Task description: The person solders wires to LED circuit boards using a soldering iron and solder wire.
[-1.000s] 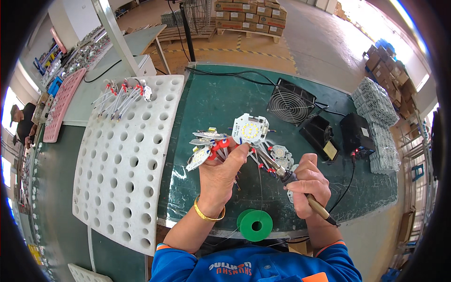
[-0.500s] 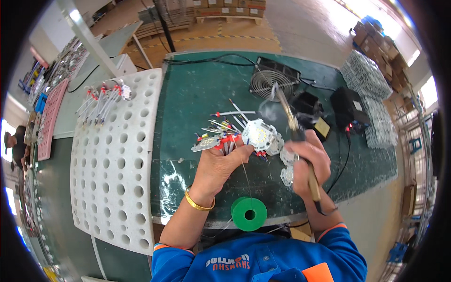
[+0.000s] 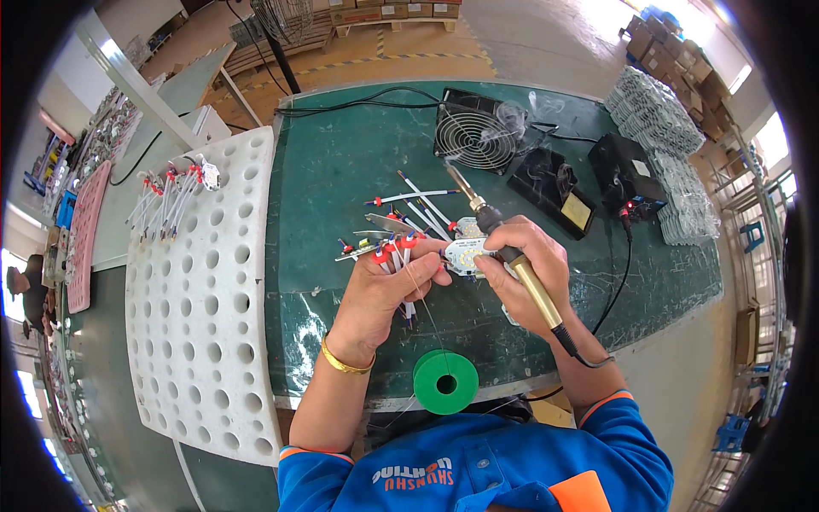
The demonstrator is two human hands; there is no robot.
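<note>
My left hand (image 3: 368,294) is closed round a bunch of LED boards (image 3: 360,250) fitted with white wires and red connectors (image 3: 408,242). A thin solder wire runs from its fingers down to a green spool (image 3: 424,386) at the table's front edge. In my right hand (image 3: 533,260) is a soldering iron (image 3: 534,290) with a brass-coloured handle, its tip pointing up and to the left, clear of the boards. The thumb and fingers of that hand also meet a white LED board (image 3: 465,256) beside the left fingertips. Another white board (image 3: 468,227) shows partly behind it.
Behind my hands stand a fan (image 3: 474,136) with smoke about it, an iron stand with a yellow sponge (image 3: 577,210), and a black soldering station (image 3: 629,175). Stacked boards (image 3: 674,154) rise at the right. A white perforated panel (image 3: 200,299) at the left carries wired boards (image 3: 175,192).
My right hand has come left to the white board, and the iron's tip has swung left. The boards and wires in my left hand have shifted in angle. The whole view has moved slightly.
</note>
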